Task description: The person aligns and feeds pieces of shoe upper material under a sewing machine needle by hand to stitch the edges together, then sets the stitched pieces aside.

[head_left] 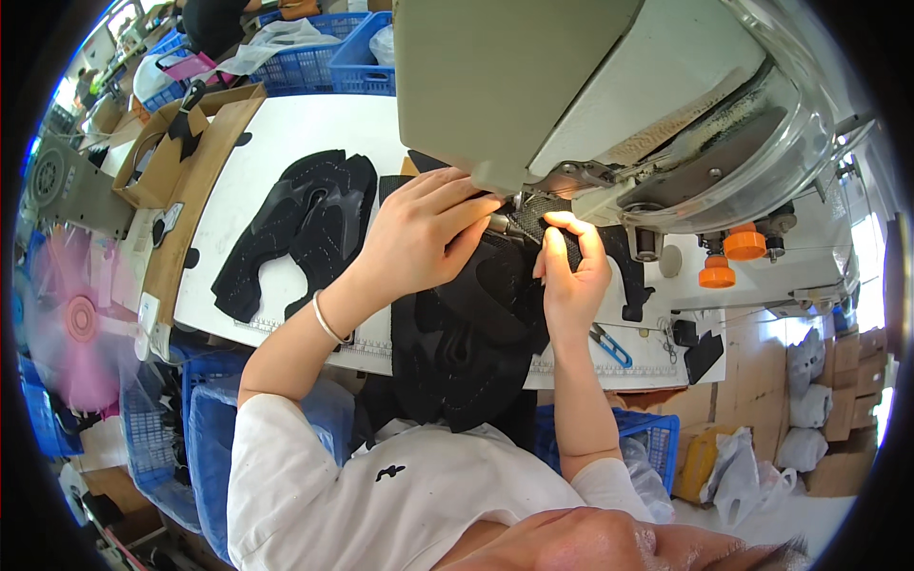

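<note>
A black fabric piece [457,352] with pale dashed stitching runs from the sewing machine's [519,95] needle area over the table's front edge toward my lap. My left hand [428,228], with a white bangle at the wrist, is closed on the fabric just left of the needle; its fingertips are partly hidden by the machine head. On the other side of the needle my right hand [576,271] pinches a black mesh edge [547,211] between thumb and forefinger, the other fingers curled. Left of my left hand lies another stitched black piece [305,224], flat on the white table.
Blue-handled thread snips [611,347] lie right of my right wrist, near a measuring scale along the table edge. Small black blocks [703,357] sit further right. Orange knobs [745,242] jut from the machine. A pink fan [81,319] and blue crates [295,67] stand around the table.
</note>
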